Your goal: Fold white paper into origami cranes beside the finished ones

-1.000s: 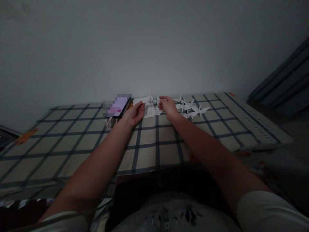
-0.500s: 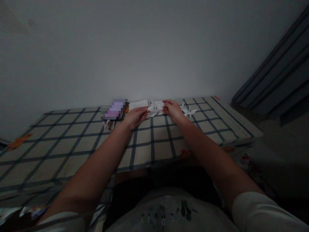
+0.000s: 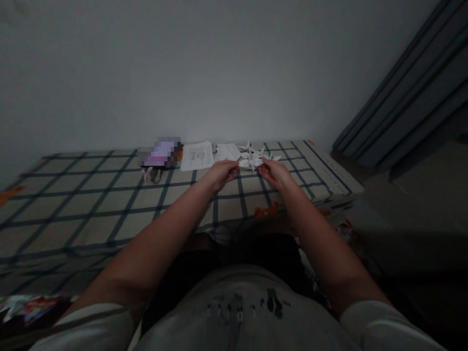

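Note:
A white folded paper crane is stretched between my two hands above the checked cloth. My left hand pinches the tip of its left wing, and my right hand pinches the right wing. Just behind it lie more paper cranes, partly hidden by the held one and by my right hand. Left of these are a loose white paper and a printed sheet lying flat.
A blurred purple object lies left of the sheets, with a pale strap or cord in front. The checked cloth covers the surface up to the wall. A dark curtain hangs at the right.
Both hands have moved right in the view with the paper crane between them, clear of the sheets. The view has shifted, and more of the printed sheet now shows.

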`<state>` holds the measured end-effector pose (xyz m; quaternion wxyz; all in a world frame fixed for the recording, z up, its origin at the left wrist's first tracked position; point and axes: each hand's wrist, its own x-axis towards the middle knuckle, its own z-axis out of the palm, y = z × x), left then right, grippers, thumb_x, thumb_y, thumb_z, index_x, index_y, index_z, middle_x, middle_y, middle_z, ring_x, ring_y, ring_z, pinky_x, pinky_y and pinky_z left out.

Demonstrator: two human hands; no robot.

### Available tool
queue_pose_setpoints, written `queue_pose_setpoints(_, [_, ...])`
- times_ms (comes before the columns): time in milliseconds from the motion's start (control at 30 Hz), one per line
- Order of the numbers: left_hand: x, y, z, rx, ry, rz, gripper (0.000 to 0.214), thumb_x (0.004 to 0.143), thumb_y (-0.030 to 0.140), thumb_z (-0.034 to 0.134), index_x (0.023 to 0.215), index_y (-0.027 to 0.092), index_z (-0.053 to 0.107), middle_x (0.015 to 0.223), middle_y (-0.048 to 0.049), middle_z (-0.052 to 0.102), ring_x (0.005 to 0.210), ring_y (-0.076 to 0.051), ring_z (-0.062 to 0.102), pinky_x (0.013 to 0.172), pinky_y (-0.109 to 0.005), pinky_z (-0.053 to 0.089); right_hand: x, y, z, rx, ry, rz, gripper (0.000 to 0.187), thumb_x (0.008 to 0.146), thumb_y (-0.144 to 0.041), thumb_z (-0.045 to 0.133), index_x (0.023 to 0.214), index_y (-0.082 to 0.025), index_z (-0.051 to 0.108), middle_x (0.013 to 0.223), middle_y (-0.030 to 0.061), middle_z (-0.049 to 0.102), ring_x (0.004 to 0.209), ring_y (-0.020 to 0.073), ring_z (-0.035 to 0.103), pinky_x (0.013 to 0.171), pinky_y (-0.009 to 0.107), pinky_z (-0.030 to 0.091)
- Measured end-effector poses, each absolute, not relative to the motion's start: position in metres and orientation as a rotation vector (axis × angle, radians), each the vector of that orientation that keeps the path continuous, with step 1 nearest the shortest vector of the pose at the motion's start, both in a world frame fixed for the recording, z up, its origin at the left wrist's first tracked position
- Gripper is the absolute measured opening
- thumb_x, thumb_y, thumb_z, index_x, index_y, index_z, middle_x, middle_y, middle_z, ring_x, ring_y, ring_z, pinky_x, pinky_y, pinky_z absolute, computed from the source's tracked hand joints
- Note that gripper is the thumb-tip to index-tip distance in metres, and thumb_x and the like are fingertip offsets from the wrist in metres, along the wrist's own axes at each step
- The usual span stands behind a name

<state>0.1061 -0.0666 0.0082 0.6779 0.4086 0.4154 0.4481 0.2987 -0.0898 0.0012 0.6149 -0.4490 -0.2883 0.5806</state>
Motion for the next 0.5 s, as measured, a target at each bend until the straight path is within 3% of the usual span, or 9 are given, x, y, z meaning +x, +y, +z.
queue_pose_setpoints(167, [0.151, -0.070, 0.006, 0.941, 0.951, 1.036, 0.022, 0.088, 0.006, 0.060, 0.067, 0.012, 0.061, 0.056, 0.0012, 0.054, 0.044, -0.004, 0.047, 0.043, -0.014, 0.037, 0.332, -0.097, -0.005, -1.132, -0.686, 1.204, 0.017, 0.092, -0.008, 0.059, 0.077, -0.011, 0.066, 0.057, -0.0017, 0.062, 0.048, 0.0052, 0.056, 0.054, 0.015, 0.052])
queue_pose_setpoints(333, [0.183, -0.065, -0.004, 0.986, 0.938, 1.058, 0.014, 0.083, 0.006, 0.065, 0.072, 0.012, 0.063, 0.060, 0.0008, 0.057, 0.045, -0.004, 0.047, 0.045, -0.015, 0.038, 0.360, -0.098, -0.011, -1.216, -0.762, 1.043, 0.010, 0.088, -0.008, 0.059, 0.086, -0.011, 0.069, 0.059, -0.0031, 0.063, 0.046, 0.0051, 0.054, 0.051, 0.017, 0.048])
queue_pose_setpoints(500, [0.197, -0.062, -0.016, 1.183, 1.034, 1.085, 0.014, 0.082, 0.008, 0.061, 0.092, 0.013, 0.069, 0.062, 0.0008, 0.059, 0.049, -0.008, 0.050, 0.050, -0.021, 0.039, 0.379, -0.094, -0.023, -1.435, -1.019, 0.777, 0.027, 0.088, -0.011, 0.054, 0.108, -0.012, 0.072, 0.057, -0.0055, 0.060, 0.048, 0.0082, 0.052, 0.053, 0.019, 0.043])
